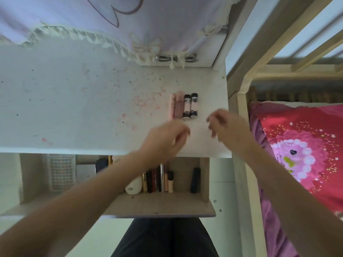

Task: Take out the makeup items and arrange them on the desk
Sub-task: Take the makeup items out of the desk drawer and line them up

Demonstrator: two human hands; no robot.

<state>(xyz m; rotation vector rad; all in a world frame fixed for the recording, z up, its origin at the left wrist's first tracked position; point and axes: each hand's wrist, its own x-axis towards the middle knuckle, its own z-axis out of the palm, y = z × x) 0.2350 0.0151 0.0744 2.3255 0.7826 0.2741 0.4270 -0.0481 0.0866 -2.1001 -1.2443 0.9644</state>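
Observation:
Several makeup tubes lie side by side on the white desk [74, 108]: two pink tubes [175, 106] and two black-capped pale tubes [190, 106]. My left hand [165, 140] hovers just below them, blurred, fingers loosely curled, holding nothing I can see. My right hand [225, 125] hangs to the right of the tubes, fingers relaxed and empty. Below the desk edge an open drawer [157, 204] holds a row of upright makeup sticks [157, 179], a white bottle [133, 186] and a dark tube [195, 180].
A lilac cloth with a frilled edge [92, 19] covers the back of the desk. A white mesh basket [61, 171] sits at the drawer's left. A wooden bed frame [241, 112] and a pink pillow [300, 145] stand on the right.

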